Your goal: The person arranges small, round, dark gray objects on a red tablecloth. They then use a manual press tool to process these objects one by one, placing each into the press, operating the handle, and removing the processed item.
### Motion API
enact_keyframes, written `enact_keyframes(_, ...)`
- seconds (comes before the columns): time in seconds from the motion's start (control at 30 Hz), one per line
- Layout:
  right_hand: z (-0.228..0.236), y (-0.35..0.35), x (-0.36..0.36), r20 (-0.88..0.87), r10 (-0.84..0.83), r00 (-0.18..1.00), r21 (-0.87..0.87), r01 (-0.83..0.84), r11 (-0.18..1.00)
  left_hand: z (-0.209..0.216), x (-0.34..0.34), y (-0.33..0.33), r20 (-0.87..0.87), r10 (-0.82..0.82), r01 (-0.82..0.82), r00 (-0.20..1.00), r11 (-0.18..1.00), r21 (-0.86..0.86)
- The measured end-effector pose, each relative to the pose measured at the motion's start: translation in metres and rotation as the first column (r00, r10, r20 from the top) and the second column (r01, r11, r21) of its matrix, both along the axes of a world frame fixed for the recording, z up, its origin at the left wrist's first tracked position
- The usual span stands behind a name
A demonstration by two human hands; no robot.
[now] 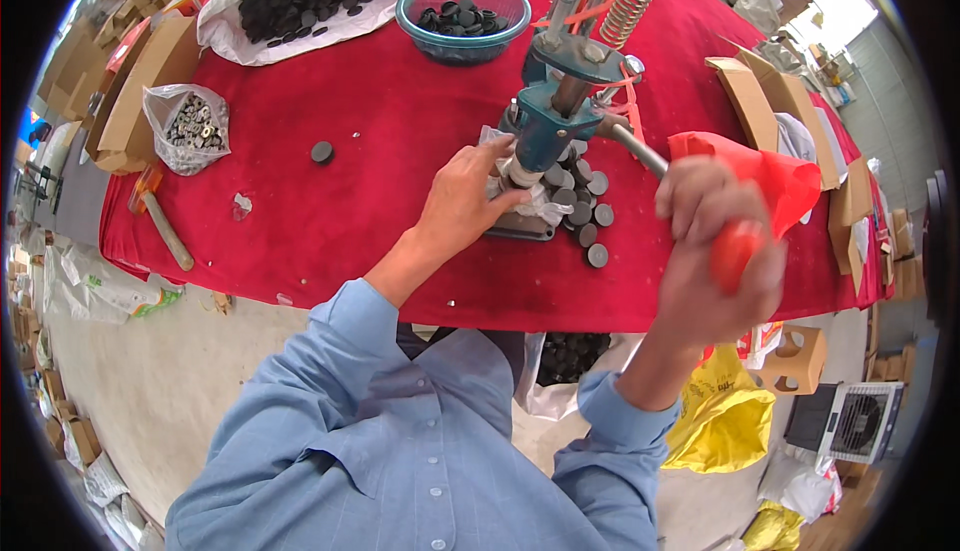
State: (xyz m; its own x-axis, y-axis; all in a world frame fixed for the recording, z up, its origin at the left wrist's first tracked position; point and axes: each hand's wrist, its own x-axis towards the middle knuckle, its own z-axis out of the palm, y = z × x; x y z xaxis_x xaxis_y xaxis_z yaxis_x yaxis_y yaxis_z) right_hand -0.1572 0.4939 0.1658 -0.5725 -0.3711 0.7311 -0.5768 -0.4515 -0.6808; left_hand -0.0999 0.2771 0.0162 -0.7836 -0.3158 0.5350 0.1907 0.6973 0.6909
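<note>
Now both hands (press (560, 101)) engaged

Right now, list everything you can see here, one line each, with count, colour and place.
table: one, red cloth, centre
hand press: one, teal, on table
lever handle: one, orange grip, right
loose discs: many, dark grey, by the press base
bowl: one, clear blue, holds discs, far edge
white bag: one, holds discs, far left
small clear bag: one, metal parts, left
single disc: one, dark
left hand: at press base
right hand: gripping lever handle

Left hand (462, 198) reaches forward, fingers extended; right hand (715, 256) clenched, blurred
</note>
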Motion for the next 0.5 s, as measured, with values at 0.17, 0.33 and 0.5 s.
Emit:
enact_keyframes(0.17,-0.08,0.014,0.048,-0.039,-0.205,0.978,-0.029,0.204,0.979,0.007,0.03,-0.068,-0.103,0.22,-0.238,0.97,0.943,-0.231)
enact_keyframes(0.33,-0.058,0.016,0.035,-0.118,-0.148,0.982,0.034,0.153,0.988,-0.032,0.079,-0.163,0.05,0.607,-0.495,0.794,0.69,-0.528)
enact_keyframes(0.5,-0.054,0.013,0.032,-0.097,-0.144,0.985,-0.006,0.145,0.989,-0.048,0.091,-0.172,0.221,0.505,-0.424,0.835,0.845,-0.326)
